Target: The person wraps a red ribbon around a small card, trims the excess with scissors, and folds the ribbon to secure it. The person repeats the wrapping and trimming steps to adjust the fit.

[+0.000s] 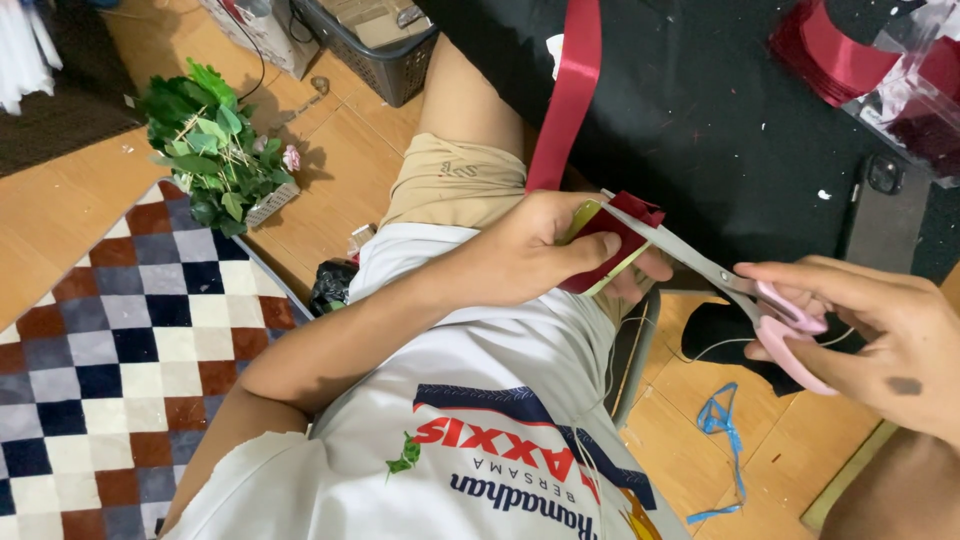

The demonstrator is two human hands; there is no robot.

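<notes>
Head view: at mid-frame the left hand [540, 250] is closed around a small yellow-green card wrapped in dark red ribbon [608, 245], thumb laid across the top, fingers curled beneath. From the right edge the right hand [880, 335] is seen with fingers threaded through the pink handles of a pair of scissors [715, 270]; the grey blades are slightly parted, with their tips laid against the wrapped ribbon's upper edge. A long strip of the same red ribbon [570, 95] is seen running up from the card toward the top of the frame, across a black cloth [720, 120]. More red ribbon rolls [835, 50] are spotted at upper right. A leafy green bunch [215, 150] is noted at upper left, on the wooden floor [60, 215] beside a checkered rug [130, 350].
</notes>
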